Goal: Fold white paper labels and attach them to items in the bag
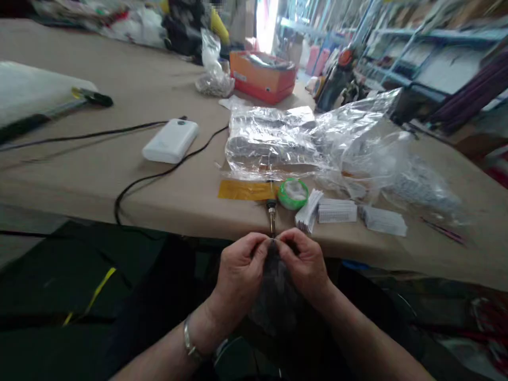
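Observation:
My left hand and my right hand meet below the table's front edge, fingertips pinched together on a dark sheer piece of fabric that hangs between them. A thin metal-tipped tool, like a soldering iron, lies on the table edge with its tip pointing at my fingertips. The tip is very close to the pinch; contact cannot be judged. A bracelet sits on my left wrist.
On the beige table: a green tape roll, white label stacks, a yellow strip, clear plastic bags, a white power bank with black cable, an orange box. Shelving stands at back right.

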A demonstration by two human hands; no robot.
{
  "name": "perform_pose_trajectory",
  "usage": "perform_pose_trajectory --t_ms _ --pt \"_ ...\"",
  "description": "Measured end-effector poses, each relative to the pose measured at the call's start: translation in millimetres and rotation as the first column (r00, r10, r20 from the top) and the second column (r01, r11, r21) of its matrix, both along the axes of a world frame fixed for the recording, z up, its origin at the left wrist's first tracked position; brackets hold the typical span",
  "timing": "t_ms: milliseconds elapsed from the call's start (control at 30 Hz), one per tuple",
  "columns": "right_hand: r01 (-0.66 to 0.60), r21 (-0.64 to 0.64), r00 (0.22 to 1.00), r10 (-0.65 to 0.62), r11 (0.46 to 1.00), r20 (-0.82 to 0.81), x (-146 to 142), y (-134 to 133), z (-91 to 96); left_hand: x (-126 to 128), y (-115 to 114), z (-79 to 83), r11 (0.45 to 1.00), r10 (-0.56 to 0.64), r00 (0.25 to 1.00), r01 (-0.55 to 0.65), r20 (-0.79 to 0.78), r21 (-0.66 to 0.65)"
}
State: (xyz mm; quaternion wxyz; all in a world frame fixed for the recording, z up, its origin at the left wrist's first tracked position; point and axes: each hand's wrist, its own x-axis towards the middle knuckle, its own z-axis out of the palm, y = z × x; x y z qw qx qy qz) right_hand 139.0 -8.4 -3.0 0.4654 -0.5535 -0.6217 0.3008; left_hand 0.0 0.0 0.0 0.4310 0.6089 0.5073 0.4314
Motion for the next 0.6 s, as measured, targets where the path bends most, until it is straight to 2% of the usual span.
perform_pose_trajectory --t_ms 100,200,267,333,400,467,533,600 --pt "-0.047 -0.038 0.999 0.046 0.998 -0.029 0.1 -5.8 0.8 -4.3 -5.8 2.7 1.0 -0.013 1.0 0.013 0.003 -0.015" --pt "-0.089 -0.044 0.995 0.09 0.995 0.037 9.4 -16.5 7.0 -9.0 -11.9 2.8 0.998 -0.038 0.999 0.037 -0.005 -0.044" --pt "-0.088 0.003 0.986 0.087 0.996 0.143 22.1 -23.3 12.7 -12.1 -14.8 -0.2 0.996 -0.051 0.999 0.05 -0.014 -0.073" --pt "-0.051 0.126 0.961 0.014 0.991 0.276 37.6 -25.8 16.9 -14.5 -15.6 -6.6 0.993 -0.056 0.998 0.054 -0.019 -0.105" --pt "-0.008 0.274 0.899 -0.113 0.962 0.423 52.1 -22.8 18.2 -16.1 -14.3 -15.4 0.991 -0.037 0.999 0.034 -0.022 -0.129" --pt "0.001 0.362 0.784 -0.225 0.932 0.578 61.9 -16.3 16.2 -17.0 -12.1 -24.5 0.991 -0.008 1.0 0.004 -0.03 -0.133" --pt "-0.017 0.381 0.653 -0.278 0.925 0.704 66.1 -9.9 11.9 -17.7 -10.7 -31.2 0.993 -0.001 0.999 -0.005 -0.049 -0.122" --pt "-0.035 0.395 0.583 -0.302 0.918 0.754 66.8 -6.0 7.3 -17.5 -11.3 -33.6 0.993 -0.012 0.998 0.005 -0.065 -0.115"
